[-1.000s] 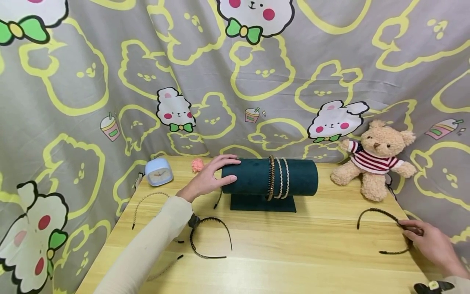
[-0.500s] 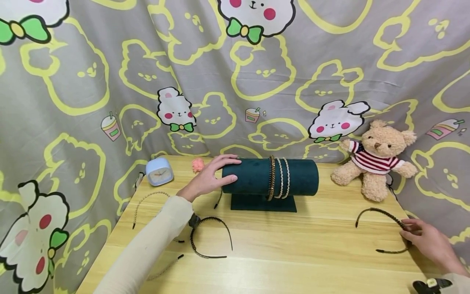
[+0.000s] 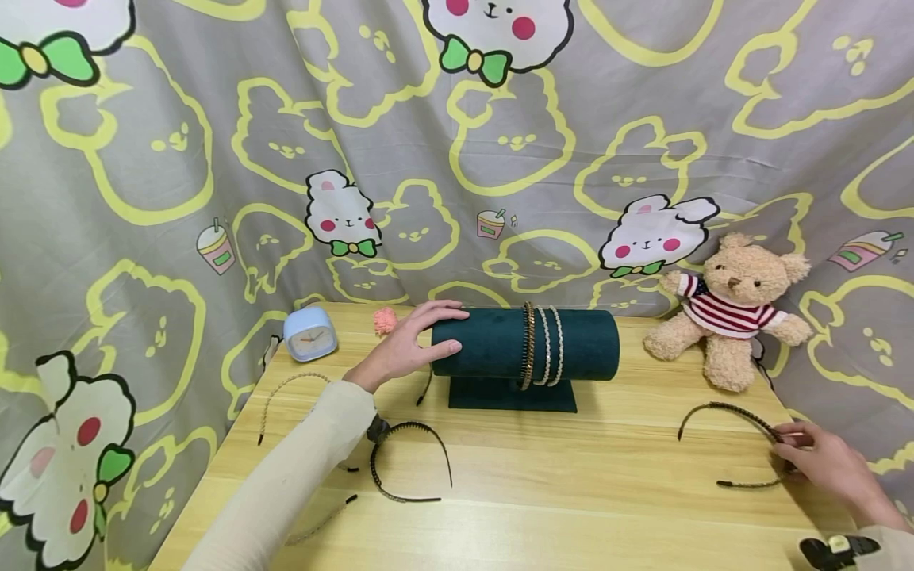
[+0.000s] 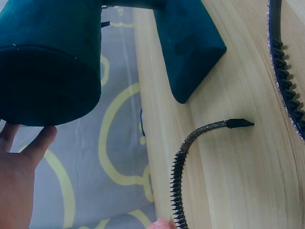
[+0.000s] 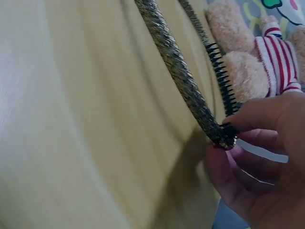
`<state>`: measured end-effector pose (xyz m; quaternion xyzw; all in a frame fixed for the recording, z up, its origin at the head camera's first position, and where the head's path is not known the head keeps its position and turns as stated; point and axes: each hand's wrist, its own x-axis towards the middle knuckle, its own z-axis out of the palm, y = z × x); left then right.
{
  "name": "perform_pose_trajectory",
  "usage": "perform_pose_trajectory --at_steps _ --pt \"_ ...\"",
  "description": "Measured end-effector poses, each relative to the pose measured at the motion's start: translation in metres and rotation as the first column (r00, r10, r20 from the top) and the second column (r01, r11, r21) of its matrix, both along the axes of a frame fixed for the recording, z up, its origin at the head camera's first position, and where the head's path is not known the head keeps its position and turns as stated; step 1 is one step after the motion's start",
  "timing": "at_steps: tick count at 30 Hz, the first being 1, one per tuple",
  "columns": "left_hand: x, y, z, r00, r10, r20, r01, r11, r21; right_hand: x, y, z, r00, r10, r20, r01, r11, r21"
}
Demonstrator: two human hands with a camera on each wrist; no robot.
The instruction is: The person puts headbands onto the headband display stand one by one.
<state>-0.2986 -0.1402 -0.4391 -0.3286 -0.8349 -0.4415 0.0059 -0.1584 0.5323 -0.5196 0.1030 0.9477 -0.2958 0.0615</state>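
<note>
At the right of the table, my right hand (image 3: pixel 828 460) pinches a dark toothed headband (image 3: pixel 743 408) between thumb and fingertips. In the right wrist view the headband (image 5: pixel 178 71) shows a braided, glittery outer side and small black teeth inside; its ends point left. My left hand (image 3: pixel 403 342) rests its straight fingers and thumb on the left end of a dark green headband stand (image 3: pixel 485 341). The stand carries one bronze headband (image 3: pixel 528 345) and two pale beaded headbands (image 3: pixel 547 345). Seen from the left wrist, the fingertips touch the rim of the roll (image 4: pixel 47 86).
A dark headband (image 3: pixel 410 500) lies in front of the left forearm; several pale ones (image 3: pixel 286 381) lie further left, partly hidden. Another dark end (image 3: pixel 424 388) shows beside the stand. A blue clock (image 3: pixel 309 333), a pink object (image 3: pixel 385 320) and a teddy bear (image 3: pixel 728 317) stand along the back.
My right hand has brought the pinched headband slightly left, with its ends a little higher in view. My left hand stays on the stand.
</note>
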Motion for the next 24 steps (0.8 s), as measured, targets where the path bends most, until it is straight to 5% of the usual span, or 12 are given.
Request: perform_pose_trajectory --at_steps 7,14,24 --pt "-0.0003 -0.0012 -0.0011 1.000 -0.005 -0.004 0.005 1.000 -0.001 -0.0001 -0.0068 0.0077 0.999 0.050 -0.012 -0.051 0.975 -0.215" --pt "0.0000 -0.0006 -0.0003 1.000 -0.006 -0.005 0.006 1.000 -0.002 0.0009 -0.0067 0.0107 0.996 0.057 0.069 -0.022 0.900 -0.434" --pt "0.0001 -0.0003 -0.0006 1.000 0.000 -0.002 0.000 1.000 -0.006 -0.0008 -0.0080 0.0078 0.990 0.052 0.131 0.019 0.870 -0.493"
